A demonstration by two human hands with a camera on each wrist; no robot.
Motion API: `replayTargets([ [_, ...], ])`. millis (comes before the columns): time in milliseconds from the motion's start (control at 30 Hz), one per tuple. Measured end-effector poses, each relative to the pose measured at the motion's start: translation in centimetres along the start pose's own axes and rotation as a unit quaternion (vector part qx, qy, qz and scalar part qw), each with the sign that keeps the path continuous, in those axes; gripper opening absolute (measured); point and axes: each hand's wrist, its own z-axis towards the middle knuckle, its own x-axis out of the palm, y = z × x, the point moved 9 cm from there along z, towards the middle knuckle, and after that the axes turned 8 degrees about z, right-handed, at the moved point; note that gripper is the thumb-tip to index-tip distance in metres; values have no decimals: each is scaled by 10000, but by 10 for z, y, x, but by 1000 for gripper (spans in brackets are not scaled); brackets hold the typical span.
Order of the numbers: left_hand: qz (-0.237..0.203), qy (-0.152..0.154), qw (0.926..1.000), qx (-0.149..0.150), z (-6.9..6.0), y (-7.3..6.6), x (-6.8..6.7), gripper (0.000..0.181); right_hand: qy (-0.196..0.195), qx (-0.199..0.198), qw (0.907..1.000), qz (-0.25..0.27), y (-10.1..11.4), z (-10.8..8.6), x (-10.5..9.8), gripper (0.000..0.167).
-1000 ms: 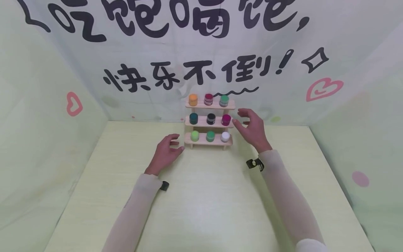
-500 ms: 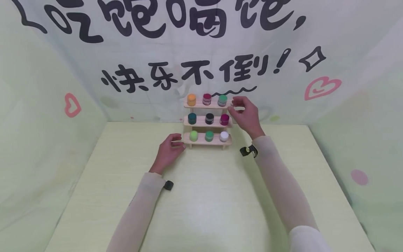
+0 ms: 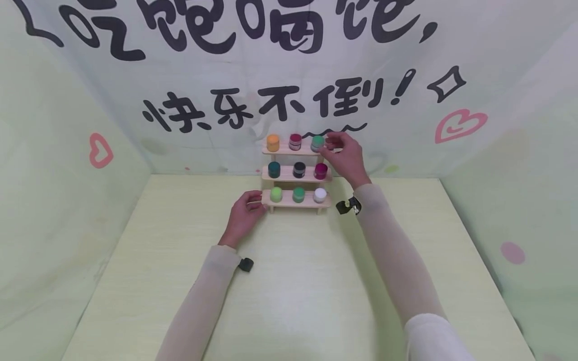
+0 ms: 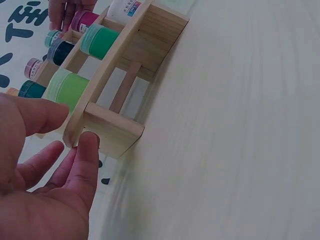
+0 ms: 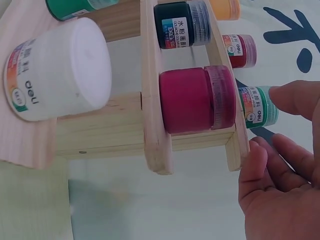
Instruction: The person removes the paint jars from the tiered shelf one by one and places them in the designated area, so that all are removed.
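A three-tier wooden rack (image 3: pixel 295 202) carries several small paint jars. My left hand (image 3: pixel 242 219) is at the left end of its lowest shelf, beside a light green jar (image 3: pixel 276 194). In the left wrist view, the thumb and a fingertip of the left hand (image 4: pixel 50 170) lie close about the shelf's end (image 4: pixel 75 125), fingers loosely bent. My right hand (image 3: pixel 346 158) reaches the top shelf's right end. In the right wrist view, its thumb is at the lid of a green jar (image 5: pixel 255 107), with the other fingers of the right hand (image 5: pixel 285 165) bent below, apart from the jar.
A printed cloth wall (image 3: pixel 203 150) stands behind the rack, with cloth sides to left and right. The rack is at the back of a pale table (image 3: pixel 293 281). White (image 3: pixel 320 195) and magenta (image 3: pixel 321 171) jars sit below the right hand.
My right hand has moved up and left from beside the middle shelf to the top green jar. My left hand has shifted slightly right, to the lowest shelf's end.
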Motion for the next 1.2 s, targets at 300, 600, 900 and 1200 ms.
replayTargets([
  [300, -166, -142, 9998, -1, 5, 1, 4, 50, 185, 277, 9992, -237, -3, 7, 10, 57],
  [600, -305, -203, 9993, -27, 9, 1, 5, 50, 236, 247, 9989, -334, 0, 9, 12, 53],
  [900, -224, -219, 9995, -85, 10, 0, 4, 48, 311, 258, 9990, -203, -1, 5, 7, 53],
  [1200, -121, -210, 9996, -150, 9, 2, 3, 46, 291, -31, 9995, -126, 0, -4, 3, 52],
])
